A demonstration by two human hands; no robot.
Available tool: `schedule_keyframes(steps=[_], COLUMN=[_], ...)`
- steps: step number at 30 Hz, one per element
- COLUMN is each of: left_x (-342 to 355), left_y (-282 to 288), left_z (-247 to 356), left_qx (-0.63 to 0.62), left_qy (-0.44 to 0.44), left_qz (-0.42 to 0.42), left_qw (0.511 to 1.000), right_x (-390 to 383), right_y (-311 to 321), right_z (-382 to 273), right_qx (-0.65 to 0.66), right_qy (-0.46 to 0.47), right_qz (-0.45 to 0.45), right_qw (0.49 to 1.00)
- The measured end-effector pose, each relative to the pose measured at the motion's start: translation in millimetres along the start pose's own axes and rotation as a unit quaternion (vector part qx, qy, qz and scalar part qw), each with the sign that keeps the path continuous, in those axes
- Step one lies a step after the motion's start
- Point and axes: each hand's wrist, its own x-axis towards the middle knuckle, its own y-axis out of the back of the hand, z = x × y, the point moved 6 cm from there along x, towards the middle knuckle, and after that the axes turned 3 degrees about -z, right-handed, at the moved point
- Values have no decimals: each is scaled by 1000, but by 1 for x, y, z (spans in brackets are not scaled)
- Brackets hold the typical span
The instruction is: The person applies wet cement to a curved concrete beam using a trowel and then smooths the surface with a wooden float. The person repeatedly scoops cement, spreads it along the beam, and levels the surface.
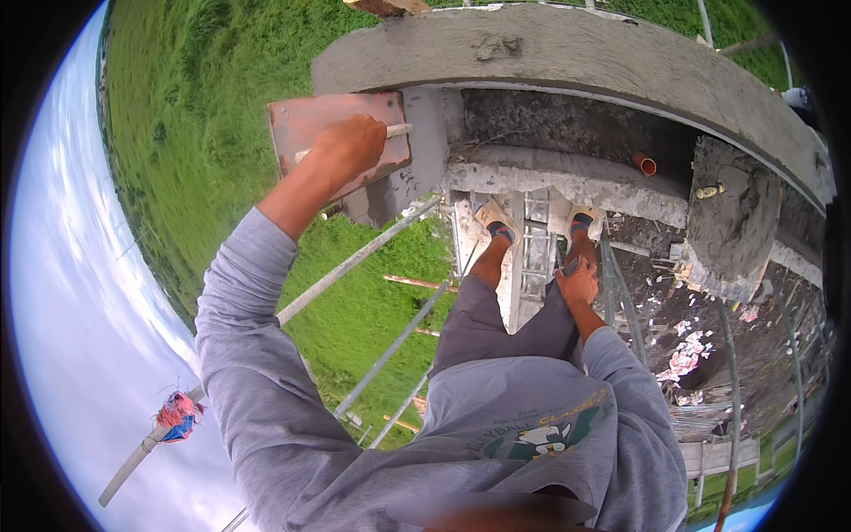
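Observation:
My left hand (353, 146) is closed around the pale handle of a plastering float (306, 115), a flat reddish-brown board smeared with grey mortar. The float lies at the left end of a grey concrete beam, beside a smooth plastered end face (424, 133). Part of the board reaches out past the concrete, over the grass. Whether its whole face touches the mortar is hidden. My right hand (578, 282) rests on my bent knee, at the hem of the dark shorts, its fingers laid over it and no tool visible in it.
A curved, plastered concrete ledge (567, 44) runs across the top. Below it, a trough holds an orange pipe end (646, 165). A mortar-covered slab (731, 208) stands at right. Scaffold poles (359, 257) cross beneath me, high above grass. Rubble (687, 355) litters the ground.

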Motion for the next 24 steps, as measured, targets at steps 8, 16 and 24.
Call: schedule_keyframes(steps=[8,16,24], left_x=[97,86,-19], left_y=[-72,-144,-169], left_z=[47,219,270], left_qx=[-8,-308,-641], left_qy=[33,-34,13], left_qz=[-57,-6,89], left_qw=[998,951,762], right_x=[1,0,-23], right_y=[6,10,15], right_z=[-3,-2,29], right_qx=[5,-7,-14], right_qy=[1,5,16], right_qz=[-5,0,-99], right_qw=[1000,1000,995])
